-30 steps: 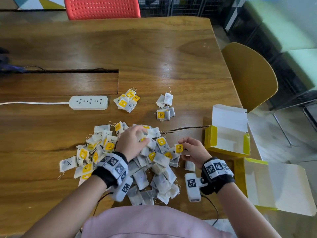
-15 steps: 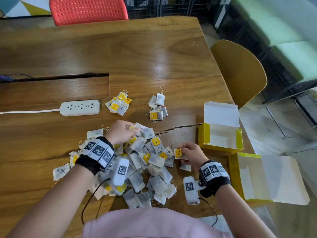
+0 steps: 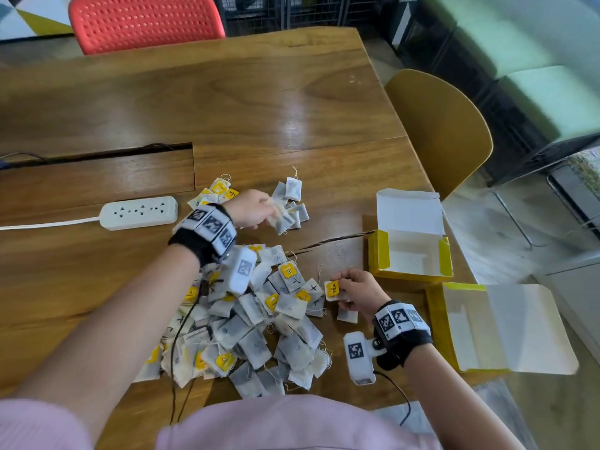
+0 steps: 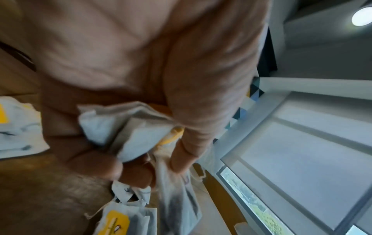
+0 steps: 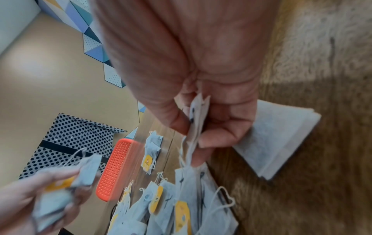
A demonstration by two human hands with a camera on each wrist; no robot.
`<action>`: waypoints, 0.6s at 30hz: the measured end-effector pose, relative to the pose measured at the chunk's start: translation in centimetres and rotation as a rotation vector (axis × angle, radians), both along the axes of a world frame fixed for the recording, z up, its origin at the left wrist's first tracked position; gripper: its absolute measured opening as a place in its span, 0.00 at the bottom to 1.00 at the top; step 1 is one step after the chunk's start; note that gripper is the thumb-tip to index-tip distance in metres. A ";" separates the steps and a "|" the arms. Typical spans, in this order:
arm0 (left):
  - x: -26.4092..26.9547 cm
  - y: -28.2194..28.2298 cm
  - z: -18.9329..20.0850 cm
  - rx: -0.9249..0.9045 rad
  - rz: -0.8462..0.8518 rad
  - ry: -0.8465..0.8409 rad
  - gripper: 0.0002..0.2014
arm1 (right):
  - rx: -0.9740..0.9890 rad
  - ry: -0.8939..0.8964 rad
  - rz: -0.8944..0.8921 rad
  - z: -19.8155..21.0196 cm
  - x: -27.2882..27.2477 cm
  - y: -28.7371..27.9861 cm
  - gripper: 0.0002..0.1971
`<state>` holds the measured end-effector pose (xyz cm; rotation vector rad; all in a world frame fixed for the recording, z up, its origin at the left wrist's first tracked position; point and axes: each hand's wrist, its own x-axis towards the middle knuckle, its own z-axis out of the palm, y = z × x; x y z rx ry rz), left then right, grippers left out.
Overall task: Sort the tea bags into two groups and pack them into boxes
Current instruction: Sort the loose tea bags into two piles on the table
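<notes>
Left hand point(image 3: 251, 209) is past the far edge of the main tea bag pile point(image 3: 259, 319), fingers curled round a bunch of tea bags point(image 4: 128, 132) at the small far group point(image 3: 292, 203). Right hand point(image 3: 358, 292) sits at the pile's right edge, fingers pinching one yellow-tagged tea bag point(image 3: 332, 290). Second small group point(image 3: 217, 191) lies beyond the pile, beside the power strip point(image 3: 139, 212). Two open yellow boxes point(image 3: 409, 248) point(image 3: 500, 326) stand right of the pile on the bench point(image 3: 259, 102).

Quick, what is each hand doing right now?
Left hand: closed on a few tea bags over the small far pile.
Right hand: pinching one yellow-tagged tea bag.
</notes>
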<state>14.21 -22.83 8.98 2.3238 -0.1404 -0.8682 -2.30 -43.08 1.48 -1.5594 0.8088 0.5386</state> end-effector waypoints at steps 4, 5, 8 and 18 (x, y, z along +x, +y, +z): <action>1.5 -2.2 -0.3 0.025 0.007 -0.127 0.21 | -0.005 0.002 0.013 0.0 0.0 -0.1 0.06; 1.5 -2.2 -0.7 0.066 0.001 -0.202 0.26 | -0.001 0.000 0.011 0.0 0.0 -0.1 0.07; -0.7 -1.3 -1.9 0.111 -0.022 -0.343 0.20 | 0.027 -0.001 0.005 -0.2 0.0 -0.3 0.07; -8.0 2.1 -5.3 0.310 -0.139 -0.184 0.12 | 0.167 0.042 -0.096 -0.2 0.0 -0.5 0.10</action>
